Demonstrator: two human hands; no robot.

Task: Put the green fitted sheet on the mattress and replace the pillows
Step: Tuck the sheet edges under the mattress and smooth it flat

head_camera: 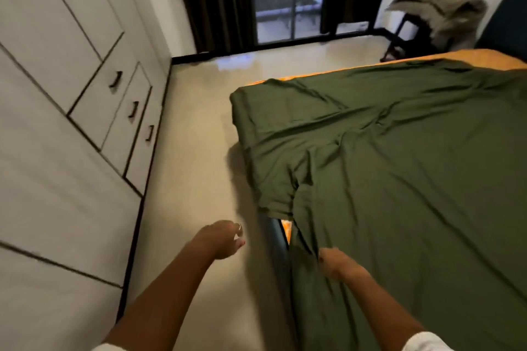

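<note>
The green fitted sheet (399,165) lies rumpled over most of the mattress (467,55), whose orange edge shows along the far side and in a gap at the near edge. The right hand (332,262) pinches the sheet's hem beside that gap, while the left hand (221,239) hangs over the floor, fingers loosely curled, holding nothing. To finish well, I judge both hands should draw the hem down over that bare edge.
</note>
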